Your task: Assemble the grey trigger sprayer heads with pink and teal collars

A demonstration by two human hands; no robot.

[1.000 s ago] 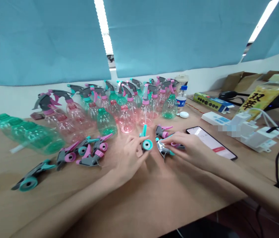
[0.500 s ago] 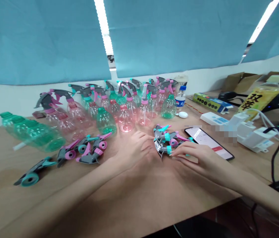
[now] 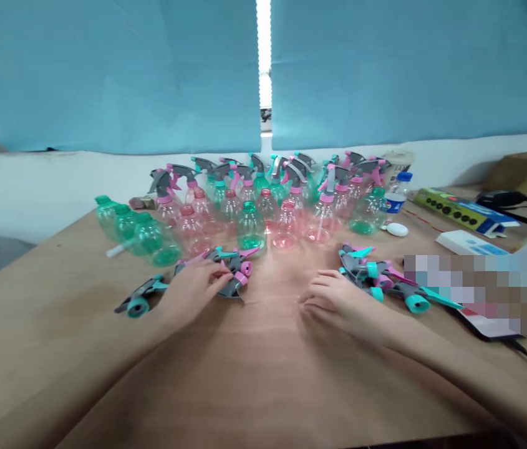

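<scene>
My left hand (image 3: 193, 288) is over the left pile of grey, pink and teal spray heads. Its thumb and fingers are apart beside a grey spray head with a pink collar (image 3: 246, 269); whether they touch it I cannot tell. A spray head with a teal collar (image 3: 138, 306) lies left of that hand. My right hand (image 3: 340, 300) is low over the bare tabletop, fingers loosely bent and apart, with nothing visible in them. Just behind it lies the right pile of spray heads, among them one with a teal collar (image 3: 417, 303).
Behind the piles stand pink bottles (image 3: 284, 227) and green bottles (image 3: 250, 227), several with spray heads on. Green bottles lean in a row (image 3: 146, 234) at left. To the right are a phone (image 3: 492, 327), a blue-capped drink bottle (image 3: 396, 199) and a power strip box (image 3: 464, 212).
The view has turned left. My left hand has moved left to the left pile of spray heads. My right hand has drawn away from the right pile onto the bare tabletop.
</scene>
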